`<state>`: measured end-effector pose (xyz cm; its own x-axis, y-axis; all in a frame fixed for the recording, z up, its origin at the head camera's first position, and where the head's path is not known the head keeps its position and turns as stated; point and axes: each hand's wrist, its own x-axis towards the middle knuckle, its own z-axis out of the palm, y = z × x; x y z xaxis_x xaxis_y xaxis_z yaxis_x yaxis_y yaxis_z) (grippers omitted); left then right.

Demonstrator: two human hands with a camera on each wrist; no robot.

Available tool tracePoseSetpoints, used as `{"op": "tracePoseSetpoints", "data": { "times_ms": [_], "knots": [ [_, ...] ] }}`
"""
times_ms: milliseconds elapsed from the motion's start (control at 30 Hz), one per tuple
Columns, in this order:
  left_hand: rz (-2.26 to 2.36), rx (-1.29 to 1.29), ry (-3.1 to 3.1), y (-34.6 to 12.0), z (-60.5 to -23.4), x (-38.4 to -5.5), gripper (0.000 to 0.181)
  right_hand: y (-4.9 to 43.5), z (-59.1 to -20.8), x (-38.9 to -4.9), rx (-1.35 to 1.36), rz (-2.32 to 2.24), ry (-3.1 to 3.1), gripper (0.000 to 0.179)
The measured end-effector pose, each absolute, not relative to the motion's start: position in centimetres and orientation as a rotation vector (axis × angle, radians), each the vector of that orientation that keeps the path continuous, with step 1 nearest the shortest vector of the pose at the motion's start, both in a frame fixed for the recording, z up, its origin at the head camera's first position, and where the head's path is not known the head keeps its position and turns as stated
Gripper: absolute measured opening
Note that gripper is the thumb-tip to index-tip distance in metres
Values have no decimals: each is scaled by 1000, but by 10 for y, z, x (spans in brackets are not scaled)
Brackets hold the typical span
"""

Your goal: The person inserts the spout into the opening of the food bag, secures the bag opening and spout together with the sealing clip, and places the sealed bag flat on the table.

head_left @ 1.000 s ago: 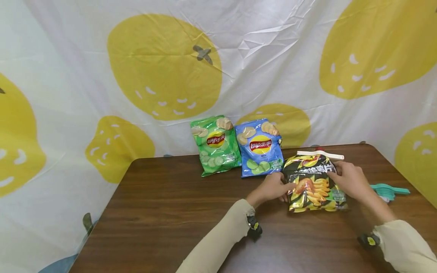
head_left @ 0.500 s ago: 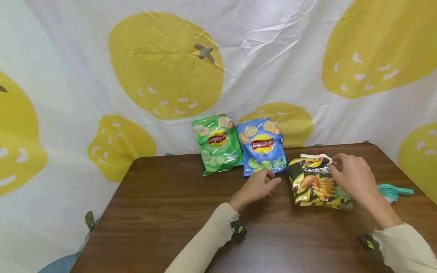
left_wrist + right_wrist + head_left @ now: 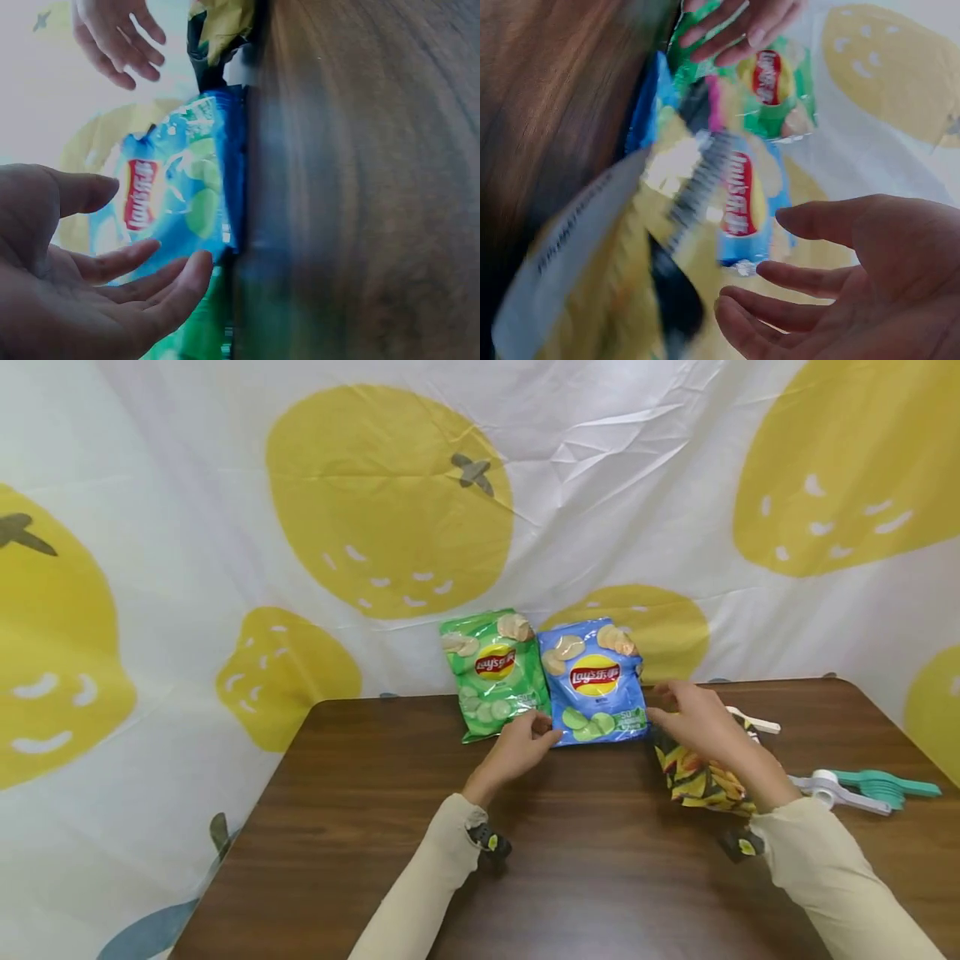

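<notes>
A blue Lay's chip bag (image 3: 596, 681) leans against the backdrop at the table's far edge. Touching its left side stands a green Lay's chip bag (image 3: 497, 672). My left hand (image 3: 513, 750) hovers before the gap between them, its thumb and fingers (image 3: 184, 289) spread apart around nothing. To the right of the blue bag is my right hand (image 3: 697, 720), which also holds nothing; its fingers (image 3: 765, 311) are loosely bent. A black and yellow chip bag (image 3: 705, 781) sits below and behind the right hand, partly covered by the hand and forearm.
On the table's right lie a teal handled tool (image 3: 888, 785) and a white handled tool (image 3: 832, 792). A white strip (image 3: 759, 722) shows behind the black bag. The lemon-print cloth (image 3: 390, 502) hangs along the table's back edge (image 3: 390, 700).
Both hands have let go of the black and yellow bag, the left first. The left hand moved left toward the green and blue bags; the right moved left beside the blue bag.
</notes>
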<state>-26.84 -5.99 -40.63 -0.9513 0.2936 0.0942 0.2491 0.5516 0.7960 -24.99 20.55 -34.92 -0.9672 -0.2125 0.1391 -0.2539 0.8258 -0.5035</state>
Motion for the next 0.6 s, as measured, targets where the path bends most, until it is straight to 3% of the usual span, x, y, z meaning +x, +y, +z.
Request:
{"op": "tracePoseSetpoints", "data": {
  "times_ms": [333, 600],
  "knots": [
    [1904, 219, 2132, -48, -435, -287, 48, 202, -379, -278, 501, 806, -2968, 52],
    [1969, 95, 2020, -46, -447, -303, 47, 199, -387, -291, 569, 787, -2934, 46]
  ]
}}
